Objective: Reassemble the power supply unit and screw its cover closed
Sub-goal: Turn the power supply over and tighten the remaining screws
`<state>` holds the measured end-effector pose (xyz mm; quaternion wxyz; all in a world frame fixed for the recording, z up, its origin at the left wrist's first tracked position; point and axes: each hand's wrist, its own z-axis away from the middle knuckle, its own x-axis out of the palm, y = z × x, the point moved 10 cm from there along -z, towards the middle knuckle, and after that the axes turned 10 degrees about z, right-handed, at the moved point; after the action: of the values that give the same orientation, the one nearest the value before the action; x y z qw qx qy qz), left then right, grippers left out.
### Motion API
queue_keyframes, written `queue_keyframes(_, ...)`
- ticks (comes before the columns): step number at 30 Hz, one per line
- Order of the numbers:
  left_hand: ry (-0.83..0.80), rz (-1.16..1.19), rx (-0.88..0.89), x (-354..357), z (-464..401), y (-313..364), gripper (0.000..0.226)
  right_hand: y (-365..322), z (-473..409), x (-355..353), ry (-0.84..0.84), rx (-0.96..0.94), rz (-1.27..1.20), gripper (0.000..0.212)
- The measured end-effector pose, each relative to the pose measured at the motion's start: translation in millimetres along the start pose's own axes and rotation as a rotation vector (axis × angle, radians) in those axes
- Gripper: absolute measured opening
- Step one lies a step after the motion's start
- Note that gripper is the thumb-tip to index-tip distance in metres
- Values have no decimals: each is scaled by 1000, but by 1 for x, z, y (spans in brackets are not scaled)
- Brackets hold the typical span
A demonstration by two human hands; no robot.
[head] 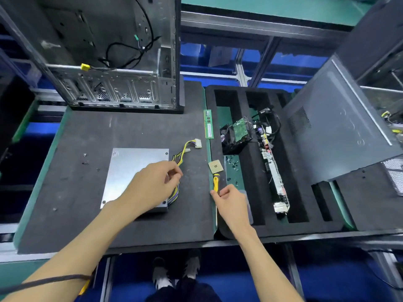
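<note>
I see left hand (pixel 152 184) — fingers curled, pinch unclear — over flat brushed-metal power supply box (pixel 130 171) | right hand (pixel 231 201) pinching yellow plastic screwdriver handle (pixel 216 182) | loose dark screws (pixel 85 159) leftward on foam mat (pixel 76 131).

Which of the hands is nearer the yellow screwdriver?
Right. The right hand is at the yellow screwdriver, fingers on its near end. The left hand is over the power supply unit, further left.

Electronics workshop, foam-matted bench (pixel 87 136), computer chassis (pixel 122 62)
</note>
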<state>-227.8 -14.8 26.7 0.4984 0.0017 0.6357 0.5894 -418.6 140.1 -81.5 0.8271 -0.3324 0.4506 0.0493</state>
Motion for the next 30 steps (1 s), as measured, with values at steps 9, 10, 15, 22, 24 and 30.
queue_keyframes(9, 66, 109, -1, -11, 6, -17, 17, -9, -5, -9, 39, -88, 104, 34)
queue_keyframes(10, 91, 118, -13, -16, 7, -20, 16, -15, -4, -15, 85, -116, 104, 31)
queue_keyframes(15, 425, 169, -121, -67, 23, -51, 12, -87, -3, -21, 104, -443, -42, 10)
queue_keyframes(22, 634, 93, -341, -90, 81, -111, 61, -187, -16, 21, -105, -606, -125, 44)
queue_keyframes(24, 526, 266, -531, -70, 90, -138, 86, -199, -22, 40, -184, -572, -89, 51)
queue_keyframes(30, 393, 711, -662, -8, 112, -160, 52, -203, -27, 71, -293, -543, -97, 34)
